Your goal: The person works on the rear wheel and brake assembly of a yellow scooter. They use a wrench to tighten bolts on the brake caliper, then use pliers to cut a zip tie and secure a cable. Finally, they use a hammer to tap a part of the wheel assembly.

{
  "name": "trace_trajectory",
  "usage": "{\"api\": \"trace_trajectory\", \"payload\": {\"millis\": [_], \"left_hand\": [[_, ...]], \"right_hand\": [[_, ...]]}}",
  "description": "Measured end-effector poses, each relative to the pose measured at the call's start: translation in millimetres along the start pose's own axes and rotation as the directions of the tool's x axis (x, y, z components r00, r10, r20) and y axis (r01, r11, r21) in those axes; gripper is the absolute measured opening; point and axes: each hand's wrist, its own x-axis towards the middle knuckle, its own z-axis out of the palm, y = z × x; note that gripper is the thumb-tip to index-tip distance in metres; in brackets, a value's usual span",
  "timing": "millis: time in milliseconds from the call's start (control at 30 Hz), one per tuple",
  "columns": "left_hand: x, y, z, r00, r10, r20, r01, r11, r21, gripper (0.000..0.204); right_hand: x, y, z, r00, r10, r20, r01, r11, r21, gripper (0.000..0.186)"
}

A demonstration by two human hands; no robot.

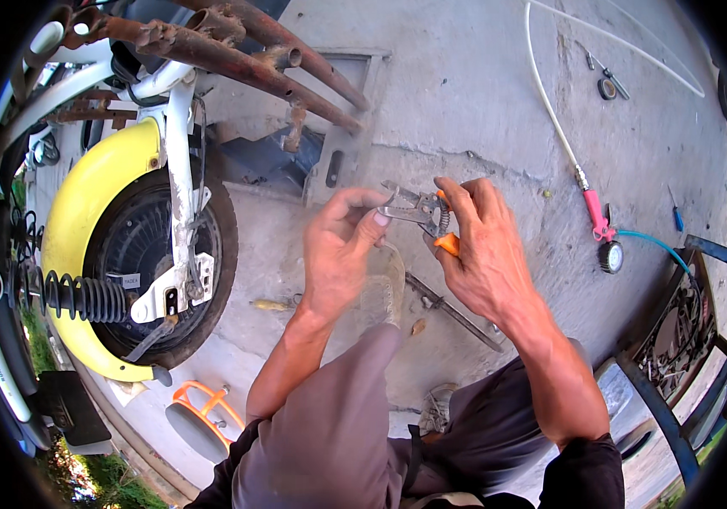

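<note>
Wire strippers (418, 212) with grey metal jaws, a coil spring and orange handles are gripped in my right hand (489, 246), the fingers wrapped round the handles. Their jaws point left, toward my left hand (339, 250). That hand is closed in a pinch, its thumb and fingertips right at the jaws. Whatever thin piece lies between those fingertips is too small and too covered to make out. Both hands are above the concrete floor, in front of my knees.
On the left stands a vehicle with a yellow fender (62, 212), a black wheel (155, 254) and a coil-spring shock (83, 293). Rusty tubes (236, 55) jut in above. A pink air gun with gauge (598, 216), its hose, a screwdriver (677, 216) and a metal bar (457, 312) lie on the floor.
</note>
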Motion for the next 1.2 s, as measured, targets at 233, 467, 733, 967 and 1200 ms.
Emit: {"api": "trace_trajectory", "payload": {"millis": [233, 467, 733, 967, 1200], "left_hand": [[-2, -18, -11, 0.997, 0.072, -0.01, -0.073, 0.995, -0.067, 0.017], [-8, -12, -10, 0.997, 0.081, -0.016, -0.081, 0.996, -0.038, 0.016], [-12, -7, -5, 0.995, 0.093, -0.045, -0.09, 0.994, 0.069, 0.018], [-11, -1, 0, 0.996, 0.074, -0.047, -0.069, 0.992, 0.103, 0.022], [-11, -3, -3, 0.998, 0.05, -0.046, -0.043, 0.988, 0.151, 0.02]], "right_hand": [[2, -8, 6, 0.998, -0.062, -0.009, 0.061, 0.995, -0.084, 0.068], [1, -15, 6, 0.997, -0.083, -0.003, 0.082, 0.99, -0.118, 0.068], [-4, -17, 5, 0.997, -0.069, 0.021, 0.071, 0.989, -0.131, 0.063], [-7, -11, 6, 0.998, -0.022, 0.063, 0.028, 0.994, -0.104, 0.051], [-9, -10, 7, 0.998, -0.054, 0.018, 0.055, 0.992, -0.112, 0.051]]}}
